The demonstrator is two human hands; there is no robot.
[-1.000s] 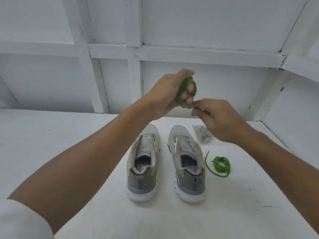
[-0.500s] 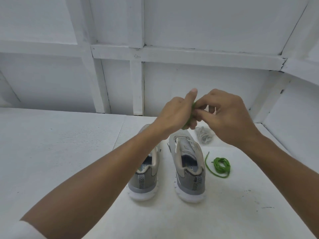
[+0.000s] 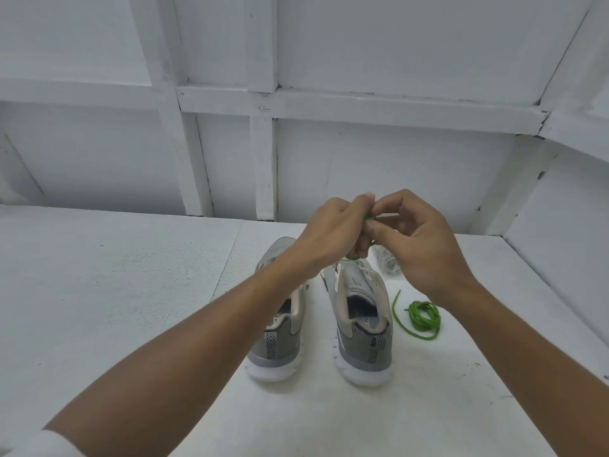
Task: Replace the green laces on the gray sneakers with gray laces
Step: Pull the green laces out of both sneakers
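Green lace (image 3: 369, 218) is pinched between my left hand (image 3: 333, 232) and right hand (image 3: 420, 244), hands together above the sneakers (image 3: 364, 338); coiled lace (image 3: 424, 316) lies at their 3 o'clock.

The gray sneakers (image 3: 361, 324) have matt, woven mesh cloth uppers over smooth white soles that look rubbery. To the right of them the coiled green lace (image 3: 423, 316) is thin round cord with a faint sheen, as is the green lace (image 3: 369, 217) above their toes. Under them the table (image 3: 115, 291) is painted white, matt, rough and pitted. Behind them the wall (image 3: 362, 61) is white-painted boards.
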